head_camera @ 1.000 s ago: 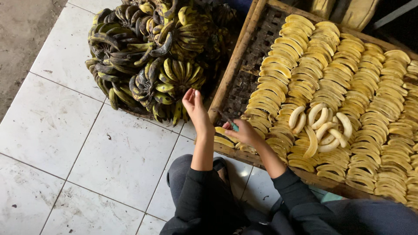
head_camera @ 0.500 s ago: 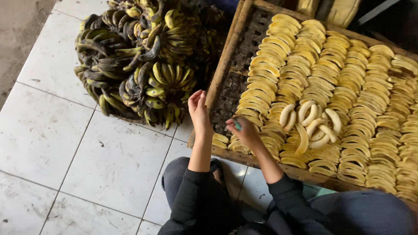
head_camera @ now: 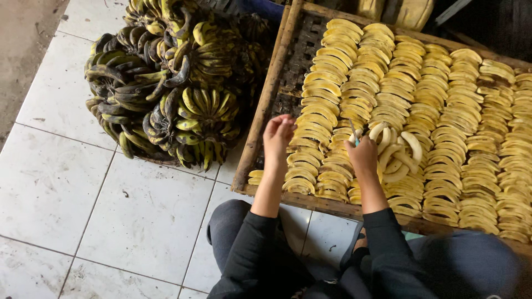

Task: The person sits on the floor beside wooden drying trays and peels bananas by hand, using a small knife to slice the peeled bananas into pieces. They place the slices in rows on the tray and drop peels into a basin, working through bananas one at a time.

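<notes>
**Both hands now over the drying tray**

Biggest thing first: the wooden slatted tray (head_camera: 266, 105) takes up the right side, packed with rows of flattened yellow banana slices (head_camera: 443, 99), with a small pile of pale peeled bananas (head_camera: 396, 149) lying on top near the middle. The heap of unpeeled bananas (head_camera: 166, 83) sits on the white tiles (head_camera: 66, 182) off to the left.

A second ago the left hand (head_camera: 277, 138) was up by that heap; now it hovers over the tray's near-left corner, fingers loosely curled, holding nothing I can make out. The right hand (head_camera: 363, 155) has moved along to the pale pile and is closed around a small blade-like tool (head_camera: 353, 133). Looks like slicing, not picking, right now.
</notes>
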Tool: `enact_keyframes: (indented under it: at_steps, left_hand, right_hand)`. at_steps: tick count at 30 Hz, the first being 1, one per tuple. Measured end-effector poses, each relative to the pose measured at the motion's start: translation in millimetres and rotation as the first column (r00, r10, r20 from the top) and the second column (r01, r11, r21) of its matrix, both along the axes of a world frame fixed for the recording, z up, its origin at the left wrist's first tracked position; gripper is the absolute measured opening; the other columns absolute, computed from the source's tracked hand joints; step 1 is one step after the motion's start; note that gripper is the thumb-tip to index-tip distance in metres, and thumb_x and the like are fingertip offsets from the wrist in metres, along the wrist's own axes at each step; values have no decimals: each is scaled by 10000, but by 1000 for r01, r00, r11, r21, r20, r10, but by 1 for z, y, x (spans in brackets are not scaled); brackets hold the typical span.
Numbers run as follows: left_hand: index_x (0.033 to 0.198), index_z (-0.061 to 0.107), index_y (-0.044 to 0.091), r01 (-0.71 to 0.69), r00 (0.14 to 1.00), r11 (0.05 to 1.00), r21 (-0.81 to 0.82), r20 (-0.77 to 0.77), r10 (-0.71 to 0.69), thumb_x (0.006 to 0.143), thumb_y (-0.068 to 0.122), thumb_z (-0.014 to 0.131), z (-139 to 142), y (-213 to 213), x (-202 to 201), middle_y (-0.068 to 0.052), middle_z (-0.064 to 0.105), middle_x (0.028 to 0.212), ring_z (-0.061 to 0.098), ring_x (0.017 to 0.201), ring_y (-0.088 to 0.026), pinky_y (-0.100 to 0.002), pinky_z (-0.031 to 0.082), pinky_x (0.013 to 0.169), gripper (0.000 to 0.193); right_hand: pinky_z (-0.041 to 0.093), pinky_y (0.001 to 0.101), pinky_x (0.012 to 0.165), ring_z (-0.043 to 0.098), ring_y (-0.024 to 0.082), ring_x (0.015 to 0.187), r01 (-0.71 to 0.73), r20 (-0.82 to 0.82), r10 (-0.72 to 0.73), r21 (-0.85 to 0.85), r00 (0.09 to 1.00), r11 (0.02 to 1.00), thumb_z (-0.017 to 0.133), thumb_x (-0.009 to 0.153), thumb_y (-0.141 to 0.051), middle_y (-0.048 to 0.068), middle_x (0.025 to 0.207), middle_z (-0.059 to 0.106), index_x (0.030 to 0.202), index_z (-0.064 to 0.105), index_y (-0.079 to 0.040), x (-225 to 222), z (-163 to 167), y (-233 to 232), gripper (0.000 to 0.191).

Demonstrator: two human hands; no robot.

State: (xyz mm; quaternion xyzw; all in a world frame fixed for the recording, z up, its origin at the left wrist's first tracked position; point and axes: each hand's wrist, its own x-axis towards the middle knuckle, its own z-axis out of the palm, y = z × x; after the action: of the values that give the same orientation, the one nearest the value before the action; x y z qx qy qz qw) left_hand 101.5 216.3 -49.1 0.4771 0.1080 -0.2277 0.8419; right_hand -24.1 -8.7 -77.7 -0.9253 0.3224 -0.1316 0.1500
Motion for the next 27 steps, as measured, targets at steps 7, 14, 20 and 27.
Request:
enact_keyframes:
  at_steps: [7,14,20,27]
  left_hand:
    - [1293,595,71,-123,991,989,-83,-58,119,1054,216,587,-9,27,8,-84,720,1219,667,1052,-152,-300,504,882,280]
    - [1385,528,69,-50,998,914,-402,2,55,1094,429,384,47,-2,-38,-135,697,1199,695,981,-210,-343,573,860,485]
    - [1209,518,112,-319,946,841,-436,-98,308,1118,373,399,72,10,-24,-45,554,922,535,683,-128,-257,472,519,301]
    - [1175,535,107,-356,923,836,-418,-21,383,1130,367,410,84,11,-25,-38,557,943,517,676,-103,-240,430,485,292]
  right_hand:
    - [441,351,488,549,218,529,112,-35,-113,594,993,797,731,947,-322,70,638,573,844,640,19,-13,35,13,368]
    - [306,246,371,430,73,426,-157,156,-177,988,972,11,732,972,-296,-13,614,524,892,583,-34,19,86,129,312]
    - [506,379,591,649,268,642,-423,248,343,495,906,759,571,1039,-243,98,774,682,1390,568,-62,-11,149,172,395]
    - [578,400,766,734,333,967,-606,234,568,149,789,781,507,1038,-160,172,1277,701,1448,518,-79,-24,177,181,418]
